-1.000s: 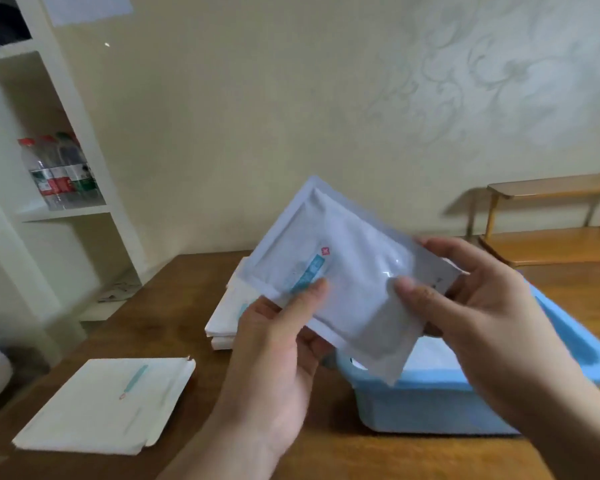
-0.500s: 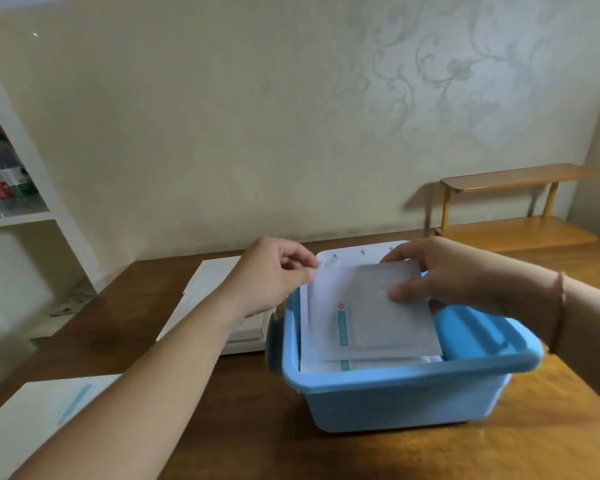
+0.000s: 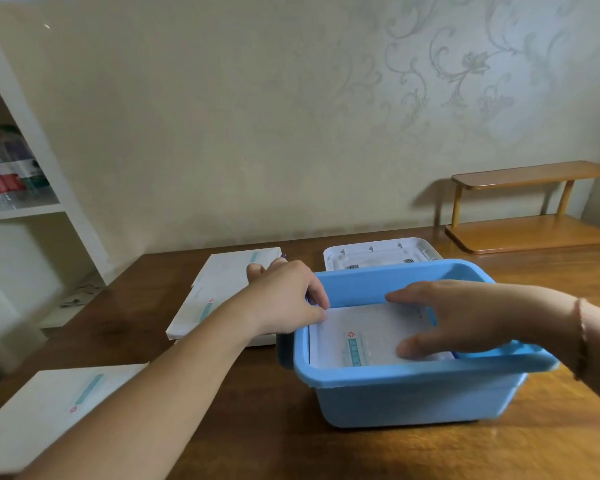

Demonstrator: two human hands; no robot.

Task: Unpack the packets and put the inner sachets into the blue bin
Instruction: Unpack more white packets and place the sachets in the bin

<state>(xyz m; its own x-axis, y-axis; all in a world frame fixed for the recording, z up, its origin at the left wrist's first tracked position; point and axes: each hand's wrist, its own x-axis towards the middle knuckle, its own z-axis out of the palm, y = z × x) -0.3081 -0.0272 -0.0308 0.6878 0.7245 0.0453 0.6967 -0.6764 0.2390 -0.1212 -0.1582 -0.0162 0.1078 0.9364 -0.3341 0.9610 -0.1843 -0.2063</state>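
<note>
The blue bin (image 3: 413,400) stands on the wooden table right of centre. A white sachet (image 3: 357,337) with a teal stripe and a small red mark lies flat on top of others inside it. My left hand (image 3: 284,299) reaches over the bin's left rim, and its curled fingers pinch the sachet's far left corner. My right hand (image 3: 465,317) is inside the bin with its fingers spread, the thumb pressing on the sachet's right part. A stack of white packets (image 3: 222,296) lies just left of the bin, partly under my left hand.
A flat white packet (image 3: 49,410) lies at the table's front left. A white lid (image 3: 378,254) rests behind the bin. A small wooden shelf (image 3: 527,209) stands at the back right. White shelving with bottles (image 3: 7,174) is on the left.
The sachet, held up in both hands a second ago, has come down and now lies flat in the bin. Both hands followed it down. The view shifted right.
</note>
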